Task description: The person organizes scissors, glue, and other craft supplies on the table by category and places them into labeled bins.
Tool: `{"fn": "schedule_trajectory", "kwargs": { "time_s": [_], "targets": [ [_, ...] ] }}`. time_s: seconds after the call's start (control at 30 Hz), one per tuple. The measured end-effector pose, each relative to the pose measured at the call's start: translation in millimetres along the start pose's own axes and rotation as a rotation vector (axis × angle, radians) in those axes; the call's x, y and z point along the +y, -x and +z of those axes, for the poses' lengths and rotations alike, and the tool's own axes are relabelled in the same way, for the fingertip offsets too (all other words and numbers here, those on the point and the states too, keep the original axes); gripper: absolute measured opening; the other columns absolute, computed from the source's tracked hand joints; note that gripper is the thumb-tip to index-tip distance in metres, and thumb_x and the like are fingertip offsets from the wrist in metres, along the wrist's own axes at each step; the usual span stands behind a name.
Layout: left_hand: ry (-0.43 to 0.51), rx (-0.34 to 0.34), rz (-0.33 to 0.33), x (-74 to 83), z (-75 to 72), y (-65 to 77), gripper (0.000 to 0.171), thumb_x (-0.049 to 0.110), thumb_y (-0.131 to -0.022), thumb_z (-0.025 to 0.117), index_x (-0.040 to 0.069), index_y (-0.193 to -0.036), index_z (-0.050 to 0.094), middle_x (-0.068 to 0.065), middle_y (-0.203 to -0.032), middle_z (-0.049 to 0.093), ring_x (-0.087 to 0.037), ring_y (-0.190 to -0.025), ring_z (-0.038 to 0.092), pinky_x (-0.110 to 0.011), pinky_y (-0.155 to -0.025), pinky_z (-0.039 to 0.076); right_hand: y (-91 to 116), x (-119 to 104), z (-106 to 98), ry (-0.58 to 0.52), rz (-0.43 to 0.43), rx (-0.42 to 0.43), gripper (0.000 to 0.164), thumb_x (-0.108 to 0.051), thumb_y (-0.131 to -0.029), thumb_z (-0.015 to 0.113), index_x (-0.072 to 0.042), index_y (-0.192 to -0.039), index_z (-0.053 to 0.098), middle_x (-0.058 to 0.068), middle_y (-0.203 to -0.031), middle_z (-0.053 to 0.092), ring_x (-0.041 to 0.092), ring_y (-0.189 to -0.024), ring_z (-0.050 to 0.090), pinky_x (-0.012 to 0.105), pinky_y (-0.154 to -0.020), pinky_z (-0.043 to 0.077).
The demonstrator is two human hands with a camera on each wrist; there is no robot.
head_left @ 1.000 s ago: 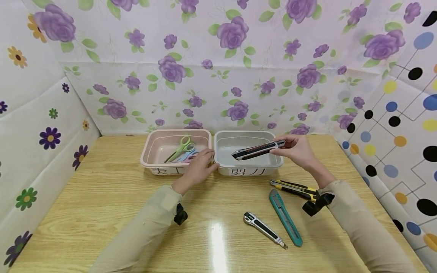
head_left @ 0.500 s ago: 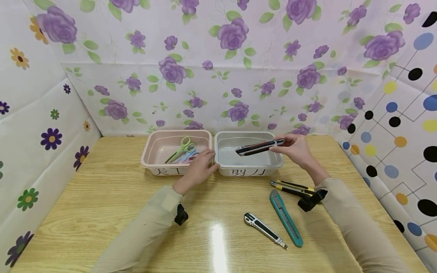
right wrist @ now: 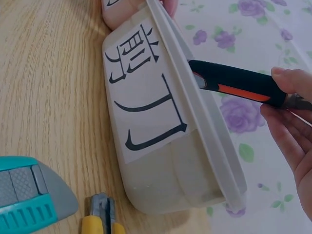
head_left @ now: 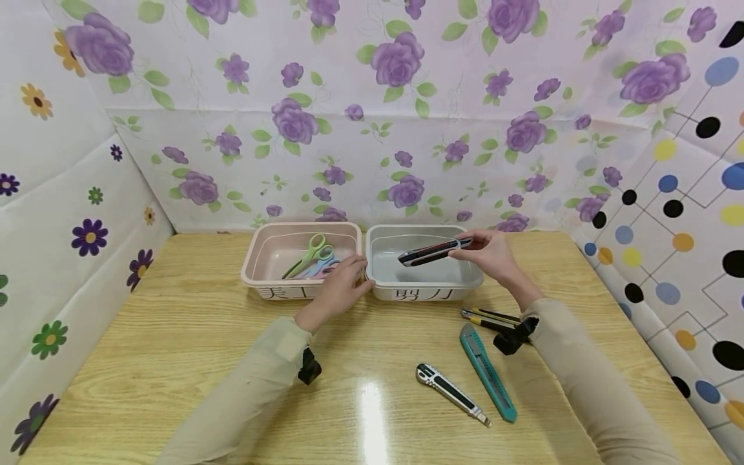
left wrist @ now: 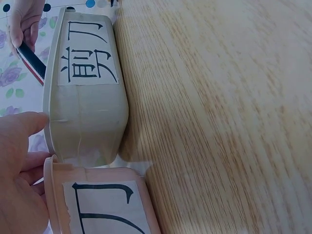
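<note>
My right hand (head_left: 489, 253) pinches the end of a black box cutter with a red-orange strip (head_left: 429, 253). Its other end slants down over the inside of the grey bin (head_left: 467, 281). In the right wrist view, the box cutter (right wrist: 239, 84) crosses the bin's rim, and its far end is hidden behind that rim. My left hand (head_left: 341, 288) rests where the grey bin and the pink bin (head_left: 251, 279) meet, its thumb (left wrist: 34, 122) against the grey rim. Inside the pink bin lie green scissors (head_left: 307, 256), blue scissors (head_left: 318, 263) and a partly covered pink pair (head_left: 328, 269).
On the wooden table (head_left: 192, 336), right of centre, lie a teal box cutter (head_left: 488, 373), a silver and black one (head_left: 450, 391) and a yellow and black one (head_left: 491, 316), partly hidden by the right wrist camera. Floral cloth (head_left: 360, 155) stands behind the bins.
My right hand has shifted a little to the left with the black box cutter, its wrist now covering more of the yellow one. The left hand keeps its place on the bins.
</note>
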State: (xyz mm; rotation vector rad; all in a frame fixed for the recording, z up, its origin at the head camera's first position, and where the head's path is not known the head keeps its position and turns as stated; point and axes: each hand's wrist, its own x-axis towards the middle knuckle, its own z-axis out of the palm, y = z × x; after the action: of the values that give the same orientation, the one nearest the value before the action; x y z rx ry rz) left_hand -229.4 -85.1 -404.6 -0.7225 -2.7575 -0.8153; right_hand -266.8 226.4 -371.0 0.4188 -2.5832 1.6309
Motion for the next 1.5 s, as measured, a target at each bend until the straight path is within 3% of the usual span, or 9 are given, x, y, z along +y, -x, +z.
{"fn": "schedule_trajectory", "kwargs": {
  "time_s": [0.2,0.47,0.63,0.8,1.03,1.3,1.43,1.5],
  "targets": [
    [-0.002,-0.001,0.004,2.3,-1.9,0.0,0.047,0.022,-0.087,0.061,-0.008,-0.122,0.052,-0.016,-0.128,0.049,-0.028,-0.121,0.044,-0.037,-0.102,0.035,-3,3,6,-0.003,0.004,-0.015,0.043,-0.021,-0.073,0.077,0.002,-0.106,0.064,-0.004,-0.077,0.066,0.02,-0.07,0.064,0.034,-0.064,0.052],
    [0.001,-0.013,0.004,2.4,-1.3,1.0,0.047,0.023,-0.088,0.06,-0.008,-0.123,0.051,-0.016,-0.128,0.048,-0.027,-0.119,0.045,-0.038,-0.1,0.037,-5,8,16,0.016,-0.014,-0.067,0.04,-0.016,-0.072,0.077,0.004,-0.105,0.065,-0.001,-0.071,0.065,0.02,-0.061,0.06,0.029,-0.054,0.05],
    [0.012,-0.014,-0.002,3.4,-1.2,1.6,0.047,0.022,-0.088,0.06,-0.008,-0.123,0.05,-0.016,-0.129,0.048,-0.028,-0.12,0.044,-0.038,-0.1,0.037,-5,8,21,0.022,-0.022,-0.104,0.039,-0.015,-0.072,0.077,0.003,-0.104,0.066,0.005,-0.075,0.065,0.025,-0.065,0.062,0.037,-0.058,0.052],
    [0.015,-0.018,-0.005,3.0,-0.6,1.8,0.047,0.022,-0.089,0.06,-0.008,-0.124,0.05,-0.017,-0.129,0.047,-0.028,-0.121,0.043,-0.039,-0.101,0.036,-5,9,25,0.066,-0.021,-0.118,0.039,-0.018,-0.072,0.077,0.001,-0.104,0.066,0.008,-0.077,0.063,0.019,-0.06,0.057,0.029,-0.051,0.046],
    [0.016,-0.014,-0.004,2.7,-0.8,1.9,0.047,0.022,-0.088,0.06,-0.007,-0.123,0.051,-0.016,-0.129,0.048,-0.028,-0.12,0.044,-0.039,-0.1,0.037,-7,7,28,0.076,0.016,-0.155,0.038,-0.018,-0.072,0.077,-0.003,-0.105,0.066,0.011,-0.087,0.063,0.017,-0.069,0.061,0.038,-0.061,0.051],
    [0.015,-0.008,-0.011,1.9,-1.1,2.5,0.046,0.022,-0.088,0.06,-0.007,-0.122,0.051,-0.016,-0.129,0.048,-0.027,-0.119,0.045,-0.038,-0.099,0.038,-12,7,33,0.154,-0.017,-0.178,0.037,-0.018,-0.073,0.077,-0.004,-0.105,0.066,0.01,-0.09,0.06,0.017,-0.067,0.052,0.027,-0.054,0.043],
    [0.016,-0.007,-0.008,2.1,-1.3,2.3,0.046,0.022,-0.088,0.061,-0.007,-0.122,0.051,-0.016,-0.129,0.048,-0.027,-0.119,0.045,-0.038,-0.099,0.038,-10,4,34,0.189,-0.037,-0.176,0.036,-0.016,-0.073,0.076,-0.001,-0.105,0.065,0.013,-0.099,0.06,0.019,-0.071,0.053,0.027,-0.056,0.045],
    [0.016,-0.006,-0.008,2.1,-1.2,2.4,0.046,0.022,-0.087,0.061,-0.007,-0.122,0.052,-0.016,-0.129,0.048,-0.028,-0.119,0.045,-0.038,-0.099,0.038,-11,3,34,0.186,-0.046,-0.184,0.038,-0.016,-0.074,0.075,0.001,-0.106,0.064,0.017,-0.104,0.061,0.023,-0.079,0.057,0.031,-0.065,0.049]
  ]
}}
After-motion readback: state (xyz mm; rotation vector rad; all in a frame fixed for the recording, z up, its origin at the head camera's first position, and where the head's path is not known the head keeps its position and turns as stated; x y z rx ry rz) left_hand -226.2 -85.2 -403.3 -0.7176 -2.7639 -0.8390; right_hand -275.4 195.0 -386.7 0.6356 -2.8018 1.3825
